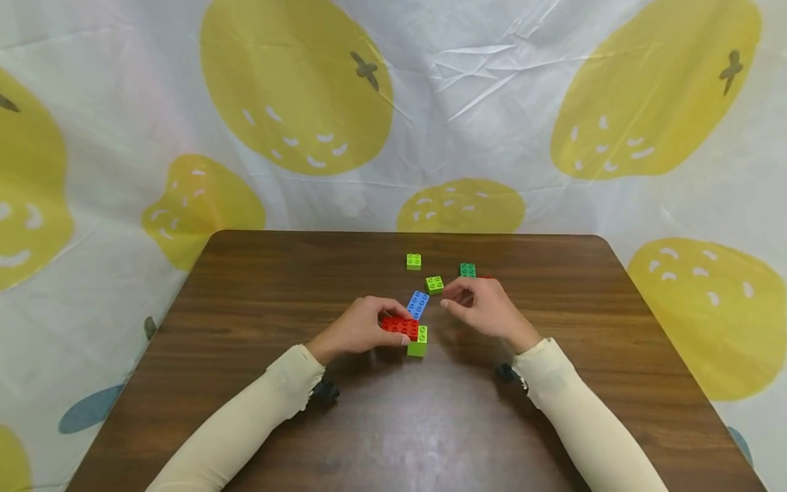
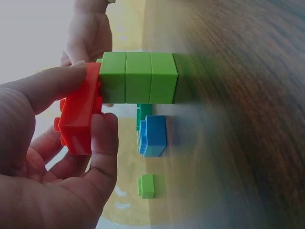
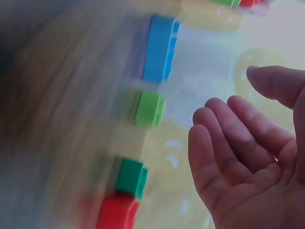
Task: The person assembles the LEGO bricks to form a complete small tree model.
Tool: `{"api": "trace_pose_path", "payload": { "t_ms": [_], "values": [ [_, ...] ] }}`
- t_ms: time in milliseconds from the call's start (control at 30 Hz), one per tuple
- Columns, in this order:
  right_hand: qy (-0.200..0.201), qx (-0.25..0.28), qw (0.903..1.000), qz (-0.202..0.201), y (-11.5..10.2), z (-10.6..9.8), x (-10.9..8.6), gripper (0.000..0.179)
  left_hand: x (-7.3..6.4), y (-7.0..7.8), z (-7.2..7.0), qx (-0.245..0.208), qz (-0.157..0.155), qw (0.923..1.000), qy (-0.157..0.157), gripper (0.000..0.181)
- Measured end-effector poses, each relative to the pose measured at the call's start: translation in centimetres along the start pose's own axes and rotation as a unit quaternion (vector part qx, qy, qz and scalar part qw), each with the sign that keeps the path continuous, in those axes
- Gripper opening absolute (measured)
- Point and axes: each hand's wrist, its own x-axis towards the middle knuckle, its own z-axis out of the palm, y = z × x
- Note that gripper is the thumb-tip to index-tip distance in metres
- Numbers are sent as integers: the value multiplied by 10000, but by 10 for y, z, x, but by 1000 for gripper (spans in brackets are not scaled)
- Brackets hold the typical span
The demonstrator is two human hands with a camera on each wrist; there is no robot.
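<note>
Red brick (image 1: pixel 402 328) sits in the left hand (image 1: pixel 361 326), apart from the right hand (image 1: pixel 488 307).

Here's the dark wood-grain table (image 1: pixel 393 437) across six o'clock, white cloth (image 1: pixel 467 130) behind at twelve, big yellow printed fruits (image 1: pixel 289 82) at eleven and two!

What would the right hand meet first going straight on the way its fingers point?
Probably the small lime brick nearest the right hand in the head view. Height is unclear, though; the hand looks raised and might pass over it.
</note>
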Motion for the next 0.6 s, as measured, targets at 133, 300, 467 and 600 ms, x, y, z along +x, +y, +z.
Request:
{"api": "trace_pose_path", "payload": {
  "t_ms": [133,300,467,600],
  "values": [
    [231,-150,9995,162,13,-5,5,27,0,0,0,25,-25,10000,0,35],
    [484,-323,9977,349,30,-13,8,32,0,0,0,48,-5,10000,-4,35],
    [687,-396,9948,647,46,-23,11,33,0,0,1,46,8,10000,8,34],
    [668,-416,9916,1029,58,-31,12,36,0,1,1,10,6,10000,17,35]
  ]
}}
